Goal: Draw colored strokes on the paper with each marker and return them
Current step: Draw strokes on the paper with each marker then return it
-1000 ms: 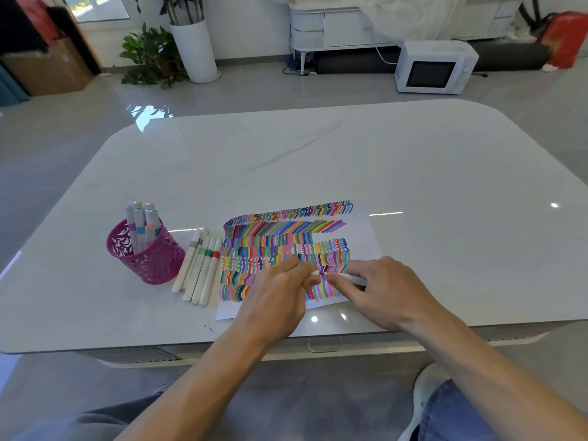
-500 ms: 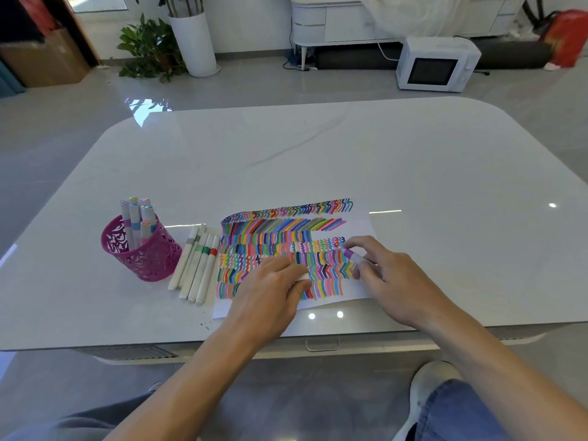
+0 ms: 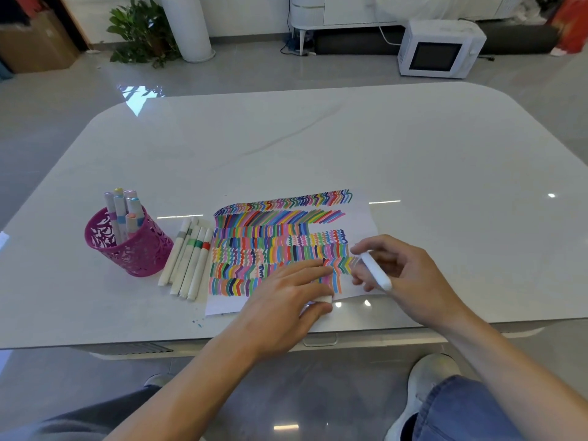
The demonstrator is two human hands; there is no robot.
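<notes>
The right hand (image 3: 410, 275) pinched the white marker (image 3: 375, 272) at the striped paper's (image 3: 359, 214) right edge, its long axis slanting from far-left tip toward the wrist, while the left hand (image 3: 286, 297), just beside, lay on the sheet pinching an apparent white cap (image 3: 324, 299).

One paper sheet (image 3: 362, 214) and one pink cup (image 3: 140, 253) are counted. About five markers (image 3: 121, 208) are seen in the cup, four or five loose markers (image 3: 194, 265) beside it. One marker (image 3: 377, 273) and one cap (image 3: 323, 299) are held.
</notes>
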